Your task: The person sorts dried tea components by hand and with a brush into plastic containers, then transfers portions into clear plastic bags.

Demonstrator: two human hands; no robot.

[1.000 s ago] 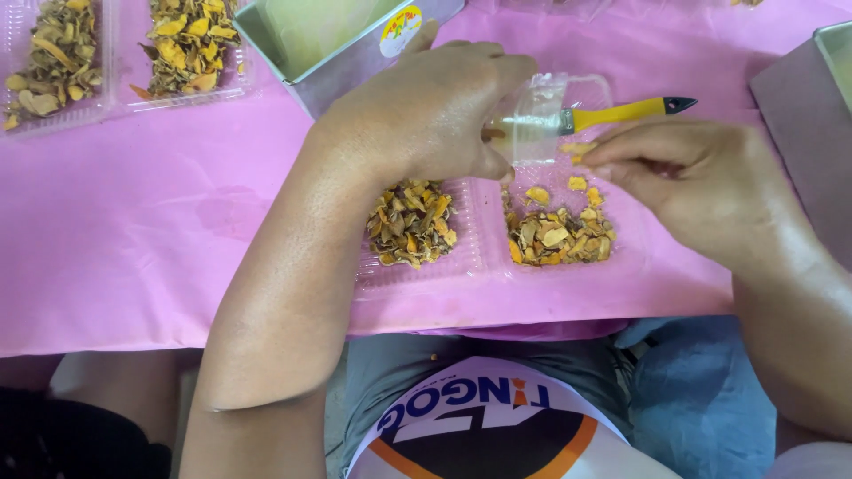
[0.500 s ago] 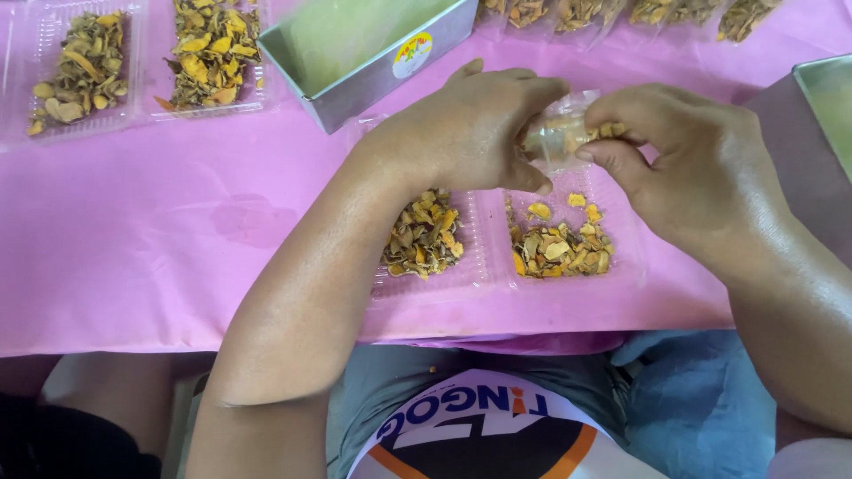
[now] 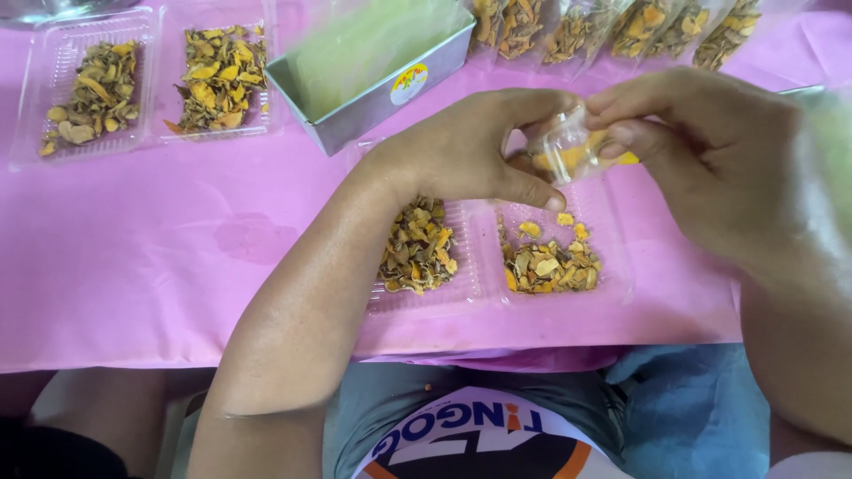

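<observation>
Right above the clear tray point(image 3: 612, 266), both hands pinch one small clear bag point(image 3: 568, 153) of yellow bits. Left hand point(image 3: 466, 151) grips its near side, right hand point(image 3: 710, 146) its far side. Holding it level over the tray seems best, so spilled bits land beside the dried pieces point(image 3: 548, 264).

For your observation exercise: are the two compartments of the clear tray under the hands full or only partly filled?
Partly filled. Each compartment of the clear tray holds one small heap of dried yellow pieces, with bare plastic around them.
</observation>
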